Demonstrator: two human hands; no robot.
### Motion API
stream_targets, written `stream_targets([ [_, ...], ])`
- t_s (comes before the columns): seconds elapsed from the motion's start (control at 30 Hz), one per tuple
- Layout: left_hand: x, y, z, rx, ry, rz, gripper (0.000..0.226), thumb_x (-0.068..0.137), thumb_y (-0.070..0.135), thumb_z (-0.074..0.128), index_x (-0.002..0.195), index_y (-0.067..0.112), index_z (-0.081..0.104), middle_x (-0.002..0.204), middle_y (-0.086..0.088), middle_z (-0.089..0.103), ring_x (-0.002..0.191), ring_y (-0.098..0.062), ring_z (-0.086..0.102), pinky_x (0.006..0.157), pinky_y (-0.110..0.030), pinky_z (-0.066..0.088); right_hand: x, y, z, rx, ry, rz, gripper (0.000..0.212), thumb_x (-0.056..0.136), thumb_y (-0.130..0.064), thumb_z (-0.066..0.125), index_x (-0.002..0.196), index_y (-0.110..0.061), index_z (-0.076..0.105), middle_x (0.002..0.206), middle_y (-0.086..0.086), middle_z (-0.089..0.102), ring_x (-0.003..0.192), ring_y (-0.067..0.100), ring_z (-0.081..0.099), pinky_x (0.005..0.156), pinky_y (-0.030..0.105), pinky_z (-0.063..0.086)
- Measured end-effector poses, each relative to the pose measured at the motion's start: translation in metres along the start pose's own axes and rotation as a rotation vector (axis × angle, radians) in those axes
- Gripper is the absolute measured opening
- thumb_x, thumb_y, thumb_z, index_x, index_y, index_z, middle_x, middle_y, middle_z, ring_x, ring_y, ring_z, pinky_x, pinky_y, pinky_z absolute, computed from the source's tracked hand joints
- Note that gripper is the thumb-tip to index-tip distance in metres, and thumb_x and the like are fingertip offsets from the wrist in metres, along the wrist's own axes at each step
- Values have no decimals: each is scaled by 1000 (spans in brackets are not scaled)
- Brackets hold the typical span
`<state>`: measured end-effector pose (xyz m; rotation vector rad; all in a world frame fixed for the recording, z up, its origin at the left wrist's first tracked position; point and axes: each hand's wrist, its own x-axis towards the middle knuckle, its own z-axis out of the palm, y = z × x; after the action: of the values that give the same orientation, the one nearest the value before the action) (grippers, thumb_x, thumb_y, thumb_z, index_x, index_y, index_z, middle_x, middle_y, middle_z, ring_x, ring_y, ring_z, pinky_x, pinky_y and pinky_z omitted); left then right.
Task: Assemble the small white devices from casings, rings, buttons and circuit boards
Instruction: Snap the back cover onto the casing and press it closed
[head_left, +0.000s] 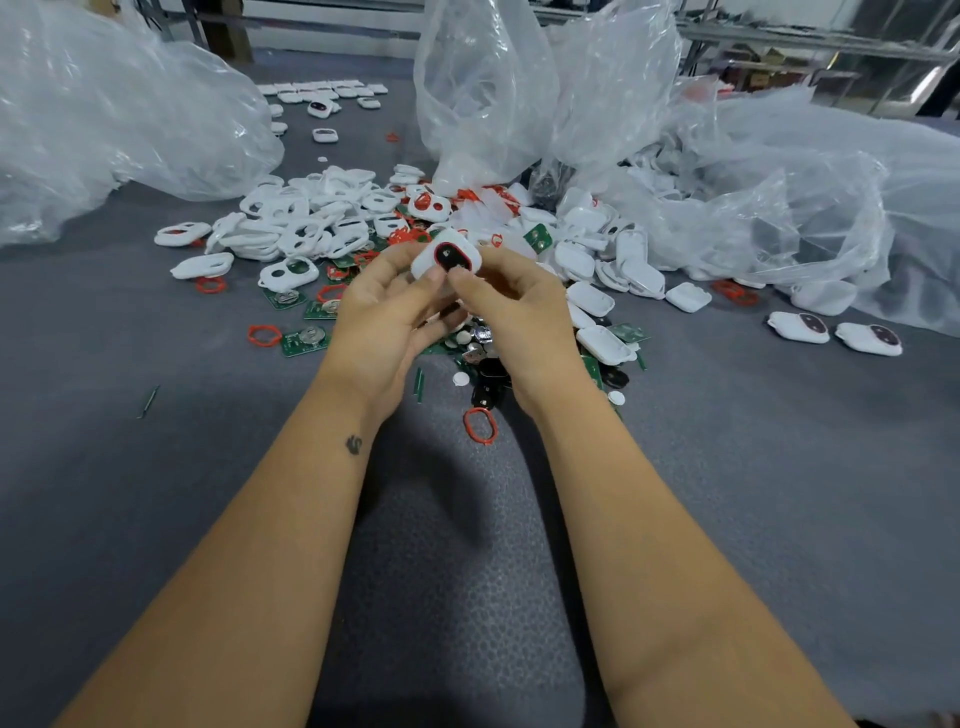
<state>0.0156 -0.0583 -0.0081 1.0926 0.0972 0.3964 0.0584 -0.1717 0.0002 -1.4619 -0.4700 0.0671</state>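
Fingers of both the left hand and right hand pinch one white device mid-frame, above the bench; no readable writing.

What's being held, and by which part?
A white casing with red ring and black button, pinched at its edges by left hand and right hand.

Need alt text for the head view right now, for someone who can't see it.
Both hands, left hand and right hand, hold a white casing with a red ring and black insert above a grey table. Behind lie loose casings, red rings, green circuit boards and plastic bags.
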Motion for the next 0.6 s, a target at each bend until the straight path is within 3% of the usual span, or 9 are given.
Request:
stream_targets([
  [0.07, -1, -2, 1, 91, 7, 3, 12, 96, 8, 57, 107, 13, 61, 90, 1, 73, 86, -12, 70, 78, -30, 58, 0, 0, 0, -21, 55, -1, 8, 89, -9, 65, 87, -14, 71, 72, -6, 68, 72, 5, 62, 71, 22, 51],
  [0.17, -3, -8, 5, 281, 41, 6, 13, 96, 11, 59, 108, 12, 62, 87, 1, 72, 85, -13, 70, 80, -29, 58, 0, -5, -2, -57, 184, 10, 13, 87, -15, 67, 75, -9, 68, 61, -5, 58, 60, 6, 50, 62, 22, 43],
  [0.3, -8, -13, 11, 613, 23, 79, 19, 94, 8, 56, 92, 24, 66, 91, -3, 71, 89, -17, 68, 77, -26, 56, -2, -15, -31, -82, 416, 49, 39, 84, -21, 67, 57, -13, 40, 53, -3, 32, 51, 10, 25, 48, 21, 24],
  [0.4, -11, -15, 19, 751, 20, 145, 25, 93, 7, 54, 88, 29, 66, 93, 5, 70, 91, -10, 65, 79, -27, 53, -6, -22, -75, -92, 603, 93, 32, 86, -22, 67, 65, -7, 48, 62, 7, 35, 58, 15, 29, 51, 24, 26],
  [0.47, -14, -17, 26, 763, 38, 165, 28, 94, 7, 52, 87, 31, 66, 94, 9, 68, 93, -8, 64, 79, -26, 52, -9, -26, -106, -62, 763, 136, 19, 90, -19, 62, 74, -10, 56, 66, 3, 46, 61, 16, 40, 57, 24, 36],
  [0.5, -15, -19, 30, 754, 43, 168, 29, 94, 8, 52, 87, 32, 65, 95, 10, 68, 92, -5, 62, 78, -25, 51, -10, -25, -120, -52, 834, 172, 9, 91, -19, 59, 88, -11, 61, 78, 2, 55, 70, 18, 49, 65, 28, 43],
  [0.53, -17, -20, 33, 749, 41, 170, 29, 94, 9, 51, 87, 33, 65, 96, 12, 67, 91, 0, 61, 76, -21, 49, -12, -24, -131, -62, 892, 232, 20, 92, -19, 55, 109, -11, 61, 97, 4, 60, 85, 22, 56, 75, 32, 47],
  [0.6, -19, -24, 41, 759, 25, 171, 28, 95, 10, 52, 87, 33, 65, 95, 17, 64, 85, 8, 58, 72, -12, 43, -18, -20, -143, -222, 945, 403, 47, 91, -19, 50, 137, -14, 45, 134, 9, 46, 120, 29, 46, 92, 37, 43],
])
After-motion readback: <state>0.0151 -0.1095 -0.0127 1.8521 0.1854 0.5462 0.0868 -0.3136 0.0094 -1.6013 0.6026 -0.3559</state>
